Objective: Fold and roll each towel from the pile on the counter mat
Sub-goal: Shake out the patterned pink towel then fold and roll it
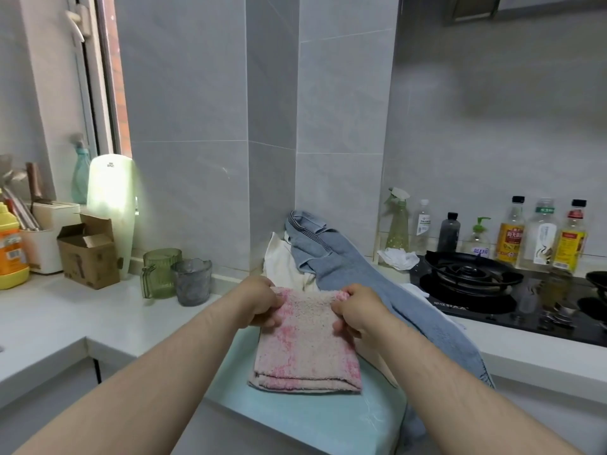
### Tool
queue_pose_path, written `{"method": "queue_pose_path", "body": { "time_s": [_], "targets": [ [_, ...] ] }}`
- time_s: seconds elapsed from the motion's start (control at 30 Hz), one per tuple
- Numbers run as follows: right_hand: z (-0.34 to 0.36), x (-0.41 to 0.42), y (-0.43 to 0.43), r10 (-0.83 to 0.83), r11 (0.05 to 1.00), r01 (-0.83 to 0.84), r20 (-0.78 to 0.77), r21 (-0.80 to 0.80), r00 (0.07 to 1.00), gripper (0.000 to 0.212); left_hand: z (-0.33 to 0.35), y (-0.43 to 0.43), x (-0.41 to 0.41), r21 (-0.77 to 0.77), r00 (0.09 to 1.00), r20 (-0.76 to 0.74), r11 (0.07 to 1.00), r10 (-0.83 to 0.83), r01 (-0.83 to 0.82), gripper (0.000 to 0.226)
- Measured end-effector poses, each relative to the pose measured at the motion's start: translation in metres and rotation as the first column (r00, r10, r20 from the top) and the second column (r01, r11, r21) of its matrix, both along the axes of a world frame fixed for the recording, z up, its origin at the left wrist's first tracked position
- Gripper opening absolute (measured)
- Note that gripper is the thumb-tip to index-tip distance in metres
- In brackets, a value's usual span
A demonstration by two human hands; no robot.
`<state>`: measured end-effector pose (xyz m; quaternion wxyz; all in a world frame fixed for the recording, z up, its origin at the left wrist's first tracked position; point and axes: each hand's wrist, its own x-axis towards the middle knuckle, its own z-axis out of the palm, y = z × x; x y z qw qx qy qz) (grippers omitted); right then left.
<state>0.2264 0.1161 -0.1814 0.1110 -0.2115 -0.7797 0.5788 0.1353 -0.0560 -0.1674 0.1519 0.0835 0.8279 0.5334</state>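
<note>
In the head view, the pink towel [307,343] lies folded flat on the pale green counter mat [295,418], its doubled edge toward the person, probably so the far edge is free to start a roll. The left hand [261,302] and right hand [356,311] each pinch one far corner of it, closed on the cloth, apparently to keep the edge straight. Behind the mat waits the pile: a blue towel [345,257] draped over a white towel [285,264].

You are standing in a home kitchen: a gas hob [473,277], bottles of oil and sauce [510,234], tiled walls [213,126] and a white counter [65,316].
</note>
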Motion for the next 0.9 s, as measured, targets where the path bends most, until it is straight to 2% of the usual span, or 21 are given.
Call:
{"method": "queue_pose_path", "body": {
  "time_s": [0.1,0.17,0.23,0.3,0.43,0.57,0.7,0.9],
  "targets": [
    [0.006,0.005,-0.004,0.059,0.976,-0.062,-0.019,-0.208,0.998,0.018,-0.006,0.001,0.007,0.196,0.994,0.111,0.98,0.006,-0.028,0.013],
    [-0.002,0.01,-0.006,0.069,0.942,-0.085,-0.061,-0.325,0.996,0.019,-0.016,-0.002,0.014,0.351,0.982,0.189,0.935,-0.011,-0.058,0.012],
    [-0.018,0.015,-0.004,0.069,0.882,-0.118,-0.123,-0.457,0.99,0.022,-0.027,-0.007,0.021,0.477,0.972,0.23,0.876,-0.051,-0.068,0.01],
    [-0.033,0.017,-0.001,0.063,0.816,-0.158,-0.186,-0.556,0.981,0.026,-0.038,-0.013,0.026,0.537,0.969,0.228,0.842,-0.094,-0.045,0.011],
    [-0.049,0.021,0.002,0.098,0.783,-0.214,-0.224,-0.584,0.97,0.031,-0.055,-0.021,0.029,0.536,0.962,0.218,0.844,-0.166,0.024,0.022],
    [-0.051,0.027,0.009,0.14,0.782,-0.226,-0.19,-0.581,0.972,0.04,-0.064,-0.023,0.032,0.56,0.964,0.191,0.827,-0.186,0.049,0.03],
    [-0.05,0.029,0.011,0.203,0.8,-0.278,-0.197,-0.531,0.959,0.035,-0.067,-0.027,0.034,0.589,0.967,0.138,0.803,-0.215,0.095,0.032],
    [-0.055,0.032,0.016,0.214,0.726,-0.36,-0.305,-0.586,0.928,0.035,-0.068,-0.028,0.036,0.552,0.969,0.084,0.82,-0.234,0.15,0.038]
  ]
}}
